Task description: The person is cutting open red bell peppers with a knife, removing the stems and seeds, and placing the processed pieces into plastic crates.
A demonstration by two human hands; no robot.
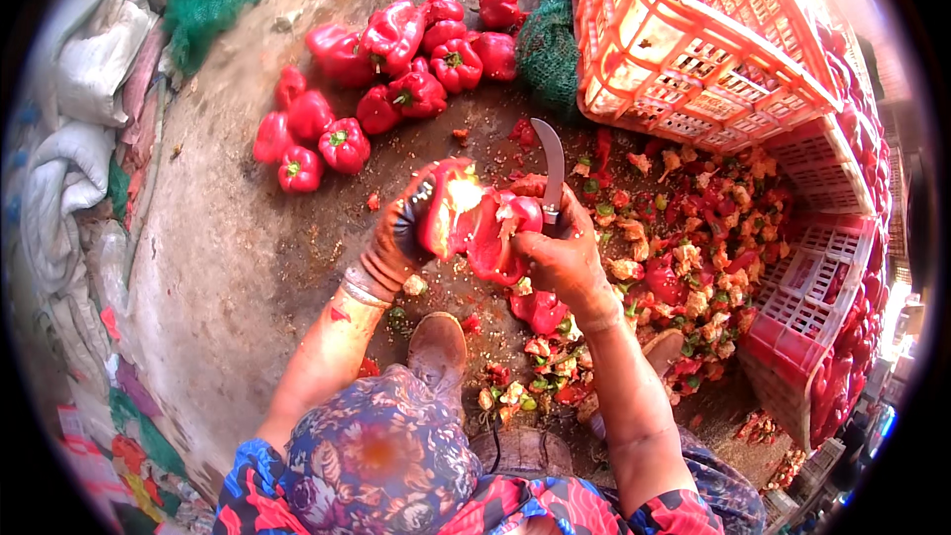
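Note:
My left hand, in a dark-stained glove, grips one side of a split red bell pepper. Pale core and seeds show inside the pepper's opened flesh. My right hand supports the pepper's other side and also holds a short curved knife. The blade points up and away from me, clear of the pepper. Beyond my hands, whole red bell peppers lie in a loose group on the floor. Below my right hand lies a piece of red pepper.
Pepper cores and scraps are heaped at the right. An orange plastic crate and a red-and-white crate of red peppers stand beyond. Green netting lies by the orange crate. Sacks line the left. My shoe is below.

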